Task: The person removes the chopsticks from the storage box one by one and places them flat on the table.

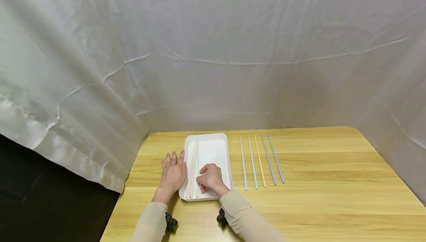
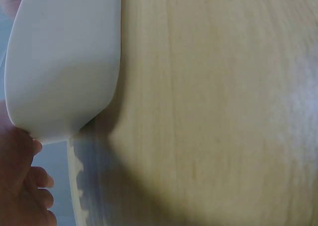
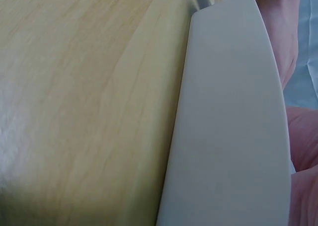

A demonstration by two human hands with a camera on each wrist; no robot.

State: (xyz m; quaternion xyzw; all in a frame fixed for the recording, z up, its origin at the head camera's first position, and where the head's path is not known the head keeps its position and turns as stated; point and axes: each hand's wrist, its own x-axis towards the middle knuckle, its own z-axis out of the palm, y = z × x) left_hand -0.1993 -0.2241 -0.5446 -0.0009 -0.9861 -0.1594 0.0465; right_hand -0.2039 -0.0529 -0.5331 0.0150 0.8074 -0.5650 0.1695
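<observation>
A white tray (image 1: 214, 149) lies near the table's left side, with several pale chopsticks (image 1: 191, 175) lengthwise along its left part. My left hand (image 1: 173, 175) rests at the tray's left rim, fingers straight and spread, the thumb side against the edge. The left wrist view has the same hand's fingers (image 2: 42, 184) next to the tray corner. Inside the tray, my right hand (image 1: 211, 178) has curled fingers and pinches the rightmost white chopstick (image 1: 198, 160) near its lower half. In the right wrist view the tray's side wall (image 3: 228, 107) hides most of this hand.
Right of the tray, on the wooden table (image 1: 326, 175), lie two light blue chopsticks (image 1: 244, 164), a yellow chopstick (image 1: 260, 160) and two purple-blue chopsticks (image 1: 275, 157), spaced apart in a row. A grey-white curtain (image 1: 233, 87) surrounds the table's back and sides.
</observation>
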